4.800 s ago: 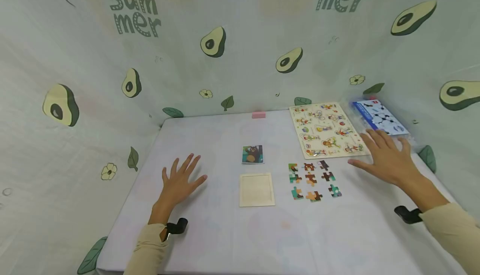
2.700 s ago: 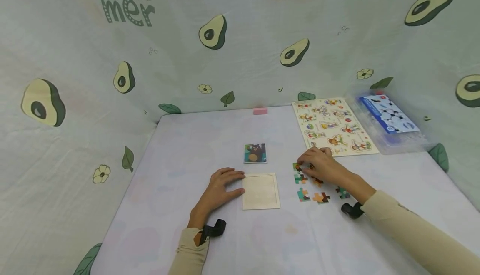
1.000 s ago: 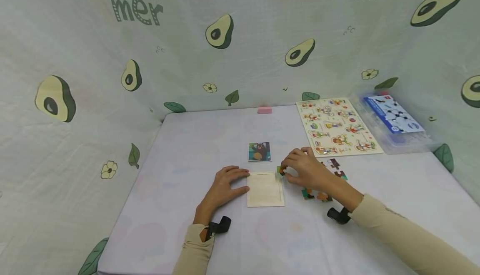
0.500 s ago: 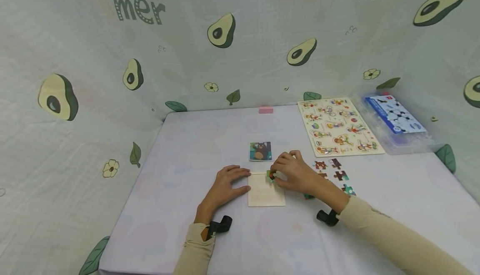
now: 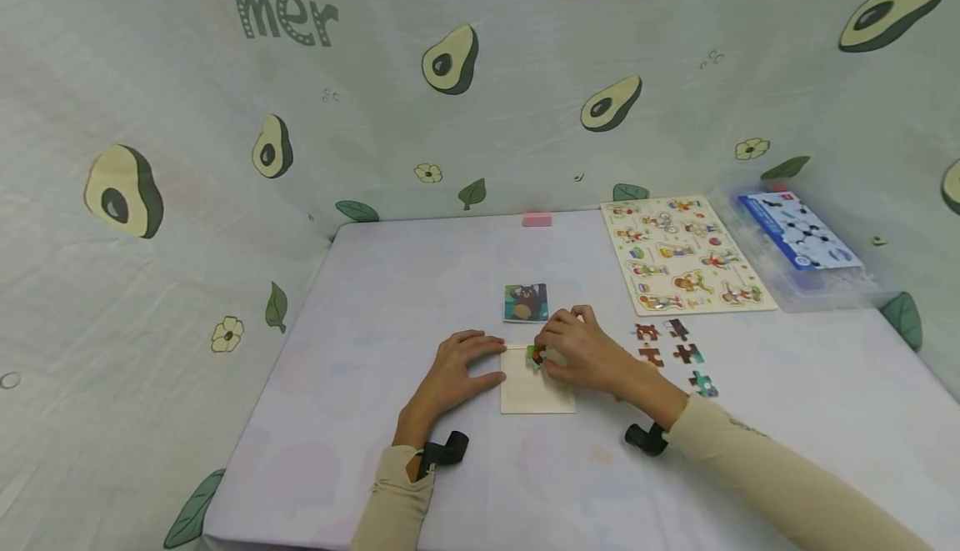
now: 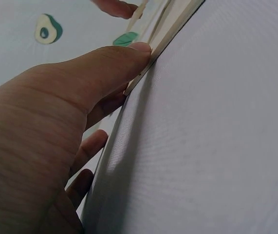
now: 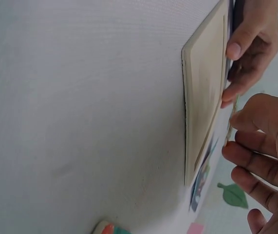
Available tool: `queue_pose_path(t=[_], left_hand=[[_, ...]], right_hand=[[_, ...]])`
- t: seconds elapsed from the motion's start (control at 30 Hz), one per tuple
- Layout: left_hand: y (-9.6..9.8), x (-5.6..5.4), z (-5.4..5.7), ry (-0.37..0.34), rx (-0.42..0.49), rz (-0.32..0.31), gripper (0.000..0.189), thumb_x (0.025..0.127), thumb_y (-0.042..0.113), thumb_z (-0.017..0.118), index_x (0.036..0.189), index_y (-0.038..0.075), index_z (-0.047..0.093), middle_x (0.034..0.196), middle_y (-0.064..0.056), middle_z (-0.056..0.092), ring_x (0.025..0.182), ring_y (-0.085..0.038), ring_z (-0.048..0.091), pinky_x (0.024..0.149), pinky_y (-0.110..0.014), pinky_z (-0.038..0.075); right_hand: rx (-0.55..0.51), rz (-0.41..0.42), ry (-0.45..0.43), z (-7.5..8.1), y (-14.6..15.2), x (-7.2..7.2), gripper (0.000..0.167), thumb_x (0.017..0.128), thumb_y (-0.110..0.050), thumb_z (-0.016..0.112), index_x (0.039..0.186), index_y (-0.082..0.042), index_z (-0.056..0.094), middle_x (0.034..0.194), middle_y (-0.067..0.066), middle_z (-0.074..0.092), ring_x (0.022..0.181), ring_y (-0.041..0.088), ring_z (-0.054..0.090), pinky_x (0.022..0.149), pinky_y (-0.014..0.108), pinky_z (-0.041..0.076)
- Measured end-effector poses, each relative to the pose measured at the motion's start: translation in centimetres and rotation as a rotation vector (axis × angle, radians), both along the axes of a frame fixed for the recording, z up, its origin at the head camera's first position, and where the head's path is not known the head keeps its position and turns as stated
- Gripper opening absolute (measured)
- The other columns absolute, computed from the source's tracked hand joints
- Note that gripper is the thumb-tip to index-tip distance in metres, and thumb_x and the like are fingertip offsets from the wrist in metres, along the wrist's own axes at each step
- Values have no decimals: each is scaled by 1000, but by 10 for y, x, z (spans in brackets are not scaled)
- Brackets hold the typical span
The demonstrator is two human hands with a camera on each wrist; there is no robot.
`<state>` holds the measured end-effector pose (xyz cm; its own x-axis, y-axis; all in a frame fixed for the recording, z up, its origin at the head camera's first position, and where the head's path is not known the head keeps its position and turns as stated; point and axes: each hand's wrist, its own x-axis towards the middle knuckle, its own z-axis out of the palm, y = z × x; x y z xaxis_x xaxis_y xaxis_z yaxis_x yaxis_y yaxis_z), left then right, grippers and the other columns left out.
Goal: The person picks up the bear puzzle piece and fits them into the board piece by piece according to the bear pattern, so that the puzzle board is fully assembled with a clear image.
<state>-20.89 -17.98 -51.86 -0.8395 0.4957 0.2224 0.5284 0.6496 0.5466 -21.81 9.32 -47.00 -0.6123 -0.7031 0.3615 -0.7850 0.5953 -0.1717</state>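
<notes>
In the foreground, the left hand (image 5: 453, 372), fingers loosely spread and gripping nothing, touches the left edge of the wooden tray (image 5: 534, 398). The right hand (image 5: 588, 355) pinches a puzzle piece (image 5: 533, 358) between thumb and fingertips, over the tray's far part. The piece is probably light, thin and stiff, with a smooth printed face and knobs that could chip; opposite edges seem the best hold, leaving its underside free. The left wrist view shows the thumb tip against the tray's side, a contact less clear from overhead. The right wrist view shows the piece edge-on, apparently raised off the tray. Only the head view shows its green and reddish print, the grouped loose pieces (image 5: 687, 354) to the right and, farther off, the bear on the picture card (image 5: 526, 303).
</notes>
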Motion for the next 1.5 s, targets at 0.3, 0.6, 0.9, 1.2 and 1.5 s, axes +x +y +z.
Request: queue_pose_path(t=[0.3,0.6,0.9,1.2,1.5], left_hand=[[0,-1,-3,16,-14,-1,48,90,41,75,133,23,66,138,7,60,135,-23,42,110,-57,28],[0,-1,-5,34,2,-8,47,90,39,76,132,21,67,137,6,60,135,-25,43,109,-58,28],[0,0,-4,15,-5,-5,46,90,40,75,132,22,67,138,7,60,136,-23,42,111,-56,27],[0,0,-3,45,8,-14,46,89,39,76,130,20,68,137,6,61,134,-24,44,109,-57,30],[0,-1,-2,53,12,-17,44,90,37,76,130,19,69,137,5,61,134,-25,44,109,-58,29]], right_hand=[[20,-11,6,-5,-6,-1,18,82,-20,81,98,-17,74,100,-3,68,104,20,55,93,53,34],[21,8,12,-10,-11,-2,16,82,-19,81,95,-17,73,100,-1,68,104,21,55,92,54,34],[39,9,18,-15,-16,-4,16,82,-20,80,96,-18,73,102,-1,68,104,21,55,92,53,34],[65,15,47,-14,-22,-2,15,82,-19,80,96,-18,75,102,1,69,104,22,55,91,52,34],[72,12,57,-17,-26,-6,12,84,-19,79,95,-18,76,104,1,67,105,22,56,91,53,35]])
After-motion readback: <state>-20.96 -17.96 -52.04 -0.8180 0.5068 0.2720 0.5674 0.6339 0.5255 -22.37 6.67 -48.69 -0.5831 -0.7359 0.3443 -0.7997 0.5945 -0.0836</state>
